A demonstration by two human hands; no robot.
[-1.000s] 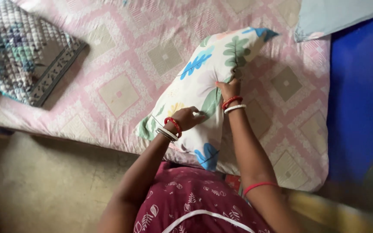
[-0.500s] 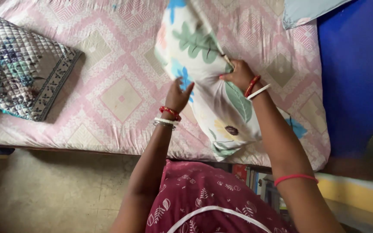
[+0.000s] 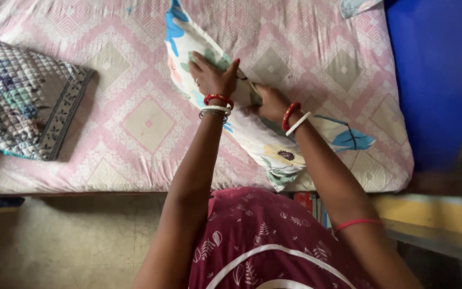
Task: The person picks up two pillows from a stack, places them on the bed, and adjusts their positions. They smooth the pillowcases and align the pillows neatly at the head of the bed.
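Head view, pink patterned bedsheet (image 3: 135,112), blue wall (image 3: 434,69), grey floor (image 3: 70,241)

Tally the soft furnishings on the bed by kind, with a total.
Leaf-and-flower printed white pillows, with the left hand and right hand on it: 1
Grey-blue quilted blankets, folded: 1
Pink diamond-patterned bedsheets: 1
Pale blue cloth pieces at the top edge, mostly cut off, kind unclear: 1
Total: 4
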